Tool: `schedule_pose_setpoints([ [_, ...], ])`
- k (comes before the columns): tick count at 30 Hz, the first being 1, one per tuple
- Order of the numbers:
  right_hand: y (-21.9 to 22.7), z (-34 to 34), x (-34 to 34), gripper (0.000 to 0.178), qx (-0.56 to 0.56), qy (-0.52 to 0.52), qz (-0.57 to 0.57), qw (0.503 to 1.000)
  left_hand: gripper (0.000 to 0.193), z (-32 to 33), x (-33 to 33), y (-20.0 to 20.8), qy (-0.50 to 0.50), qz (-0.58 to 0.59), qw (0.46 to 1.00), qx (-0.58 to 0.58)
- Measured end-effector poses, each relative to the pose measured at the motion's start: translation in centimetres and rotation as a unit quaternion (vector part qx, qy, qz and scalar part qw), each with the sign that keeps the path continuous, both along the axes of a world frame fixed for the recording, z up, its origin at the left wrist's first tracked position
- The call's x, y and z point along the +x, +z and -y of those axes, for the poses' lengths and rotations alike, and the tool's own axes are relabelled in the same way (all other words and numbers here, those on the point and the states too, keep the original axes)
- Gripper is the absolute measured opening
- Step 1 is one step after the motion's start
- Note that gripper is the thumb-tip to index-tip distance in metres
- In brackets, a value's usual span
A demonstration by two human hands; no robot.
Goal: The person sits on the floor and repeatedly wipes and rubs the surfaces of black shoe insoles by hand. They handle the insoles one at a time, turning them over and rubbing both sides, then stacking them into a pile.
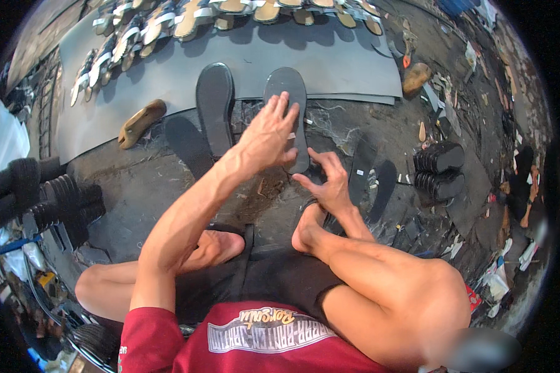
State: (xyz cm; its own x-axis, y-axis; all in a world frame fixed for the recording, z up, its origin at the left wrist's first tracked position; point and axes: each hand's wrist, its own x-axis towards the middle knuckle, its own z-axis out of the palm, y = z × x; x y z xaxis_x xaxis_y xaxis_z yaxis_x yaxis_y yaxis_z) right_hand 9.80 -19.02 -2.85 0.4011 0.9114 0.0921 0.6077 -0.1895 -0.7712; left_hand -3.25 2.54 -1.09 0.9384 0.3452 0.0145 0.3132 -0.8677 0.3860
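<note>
A dark grey shoe sole (285, 82) lies lengthwise in front of me, its toe end on a grey sheet. My left hand (266, 138) rests on it from above, fingers stretched along its surface and thumb off to the side. Beside the sole's near end is my right hand (331, 183), thumb and fingers apart and curved, with nothing visible between them. To the left lies a second sole (214, 102) with a raised-looking rim, and a flat black sole piece (186, 146) is next to it. More black sole pieces (384, 186) lie right of my right hand.
Rows of sandals (190, 23) stand on the far part of the grey sheet (342, 71). Wooden shoe lasts (142, 123) lie left and far right. Stacked black soles (440, 158) sit at the right, with more piles (56, 193) at the left. Scraps litter the right side.
</note>
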Motion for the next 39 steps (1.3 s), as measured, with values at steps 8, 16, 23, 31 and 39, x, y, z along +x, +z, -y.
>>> schedule_pose_setpoints([
  [8,2.7,-9.7,14.6,0.059,-0.027,-0.036,-0.014,0.999,0.072,4.2,4.2,1.3,0.021,-0.157,0.983,0.098],
  [16,4.3,-21.9,10.0,0.052,-0.085,0.312,-0.099,0.941,0.072,7.3,6.9,-2.5,0.110,-0.158,0.967,0.167],
  [23,5.4,-23.7,7.9,0.042,-0.134,0.362,-0.003,0.923,0.075,6.8,6.3,-0.5,0.109,-0.148,0.975,0.125],
  [31,4.1,-24.8,7.8,0.035,-0.060,0.392,0.155,0.905,0.066,6.6,6.6,-0.2,0.117,-0.203,0.966,0.111],
  [39,2.1,-23.5,11.8,0.026,0.047,0.204,0.221,0.952,0.078,5.7,5.4,0.4,0.136,-0.151,0.978,0.053],
])
